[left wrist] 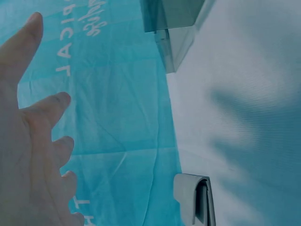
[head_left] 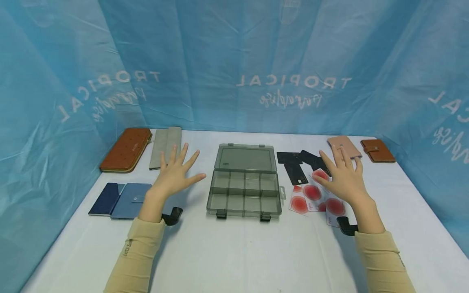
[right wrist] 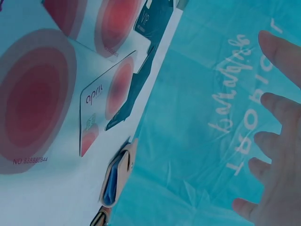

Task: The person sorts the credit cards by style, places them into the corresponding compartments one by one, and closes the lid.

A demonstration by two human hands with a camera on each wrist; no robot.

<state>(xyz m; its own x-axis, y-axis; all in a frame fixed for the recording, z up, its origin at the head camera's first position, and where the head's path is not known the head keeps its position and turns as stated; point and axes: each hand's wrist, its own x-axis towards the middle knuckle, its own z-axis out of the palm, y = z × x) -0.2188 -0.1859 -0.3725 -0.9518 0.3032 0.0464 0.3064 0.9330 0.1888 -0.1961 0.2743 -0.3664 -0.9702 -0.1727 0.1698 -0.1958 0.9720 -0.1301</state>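
My left hand point(head_left: 174, 176) hovers over the table with fingers spread, holding nothing. It is nearest a grey-green folded wallet point(head_left: 167, 146) and a blue wallet point(head_left: 132, 200) with a snap tab. Fingers also spread, my right hand point(head_left: 345, 179) is raised above white cards with red circles point(head_left: 312, 192) and holds nothing. Behind its fingertips lies a pink-beige wallet point(head_left: 342, 145). Black cards point(head_left: 296, 174) overlap one another just left of that hand. Between the hands, a grey translucent compartment box point(head_left: 244, 191) lies with its lid point(head_left: 245, 158) folded back.
A brown zip wallet point(head_left: 126, 150) lies at the far left, and a small brown snap wallet point(head_left: 378, 150) at the far right. Blue printed curtains point(head_left: 234, 53) enclose the back and sides of the white-covered table point(head_left: 242, 256).
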